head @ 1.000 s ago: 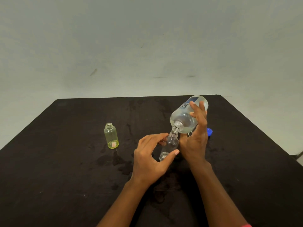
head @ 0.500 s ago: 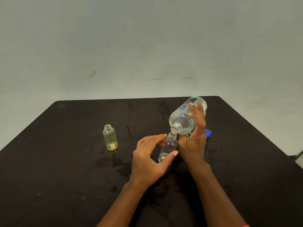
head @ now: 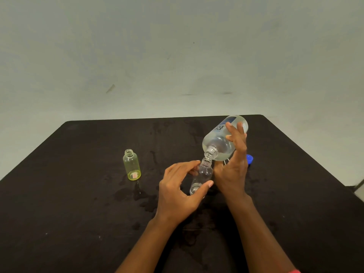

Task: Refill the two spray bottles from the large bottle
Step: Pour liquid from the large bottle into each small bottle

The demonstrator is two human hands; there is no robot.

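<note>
My right hand (head: 233, 170) grips the large clear bottle (head: 220, 142), tipped with its open neck pointing down-left just over the mouth of a small clear spray bottle (head: 202, 174). My left hand (head: 181, 190) holds that small bottle between thumb and fingers, tilted on the black table (head: 78, 194). A little liquid shows at the small bottle's bottom. A second small bottle, yellowish and uncapped (head: 131, 164), stands upright to the left, apart from both hands.
A blue cap (head: 249, 159) lies on the table just behind my right hand. Wet patches (head: 137, 196) darken the tabletop between the yellowish bottle and my left hand. A pale wall rises beyond the table's far edge.
The large bottle's neck has shifted slightly, staying over the small bottle's mouth. Both hands keep their holds; the view has drifted a little.
</note>
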